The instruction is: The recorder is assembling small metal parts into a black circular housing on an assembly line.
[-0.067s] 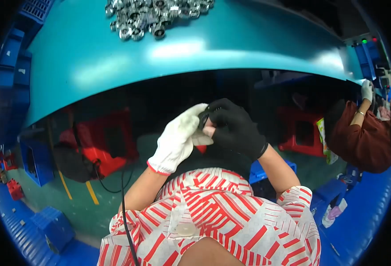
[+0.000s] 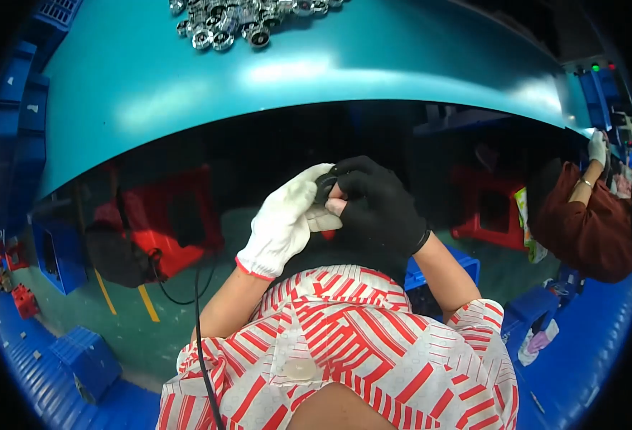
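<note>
Fingers (image 2: 303,188) of the white-gloved left hand (image 2: 276,223) curl round a small dark round piece (image 2: 324,188), held in front of the waist! In comes the black-gloved right hand (image 2: 380,204), bare fingertips right up against it, but whether they grip it, I cannot tell; its folded fingers and the left hand's cover much of the piece, and black on black swallows the outline. Beyond, the teal table (image 2: 187,115) sweeps across, its chrome metal fittings (image 2: 223,25) heaped and cut off by the top edge. A dark bulky thing (image 2: 115,256) blocks part of the red stool (image 2: 176,233) at left; a black cable (image 2: 203,358) crosses the patterned shirt (image 2: 373,337). Far right, a maroon-clad co-worker (image 2: 584,233), one gloved hand (image 2: 597,147) at the table's end, what it touches too small to read.
</note>
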The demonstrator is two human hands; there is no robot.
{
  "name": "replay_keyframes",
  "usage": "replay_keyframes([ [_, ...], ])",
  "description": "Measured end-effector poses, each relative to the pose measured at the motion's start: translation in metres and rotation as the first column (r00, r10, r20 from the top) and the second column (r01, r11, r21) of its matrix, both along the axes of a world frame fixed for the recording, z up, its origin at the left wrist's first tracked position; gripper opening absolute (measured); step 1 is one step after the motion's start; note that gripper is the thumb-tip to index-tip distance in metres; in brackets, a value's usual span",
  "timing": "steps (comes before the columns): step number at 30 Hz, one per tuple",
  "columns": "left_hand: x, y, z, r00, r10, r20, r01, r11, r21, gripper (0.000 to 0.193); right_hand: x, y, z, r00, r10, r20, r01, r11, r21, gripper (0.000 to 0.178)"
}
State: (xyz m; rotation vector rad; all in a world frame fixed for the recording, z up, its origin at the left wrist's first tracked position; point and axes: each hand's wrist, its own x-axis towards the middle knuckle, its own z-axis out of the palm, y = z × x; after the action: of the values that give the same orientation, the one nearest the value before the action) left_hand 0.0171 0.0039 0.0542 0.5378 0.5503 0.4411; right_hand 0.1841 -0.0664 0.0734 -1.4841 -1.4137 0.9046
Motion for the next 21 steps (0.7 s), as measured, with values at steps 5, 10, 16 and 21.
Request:
replay_keyframes([
  [5,-0.018,-0.007,-0.004,0.997,0.068,0.034,-0.060,0.981,-0.182,0.044,-0.016,-0.006,-0.016,0.995,-0.006,-0.101,0.011,0.999,0.048,0.021],
  [10,-0.024,-0.010,-0.006,0.997,0.073,-0.015,-0.074,0.994,-0.086,0.042,-0.026,-0.009,-0.019,0.999,-0.043,-0.010,0.044,0.996,0.078,0.033],
  [16,-0.027,-0.011,-0.007,0.980,0.119,-0.160,-0.106,0.990,0.090,0.043,-0.029,-0.010,-0.021,0.998,-0.058,0.019,0.056,0.996,0.065,0.035],
  [21,-0.026,-0.006,-0.009,0.966,0.196,-0.167,-0.182,0.979,0.098,0.035,-0.028,-0.011,-0.023,0.999,-0.048,0.024,0.048,0.998,-0.031,0.040],
])
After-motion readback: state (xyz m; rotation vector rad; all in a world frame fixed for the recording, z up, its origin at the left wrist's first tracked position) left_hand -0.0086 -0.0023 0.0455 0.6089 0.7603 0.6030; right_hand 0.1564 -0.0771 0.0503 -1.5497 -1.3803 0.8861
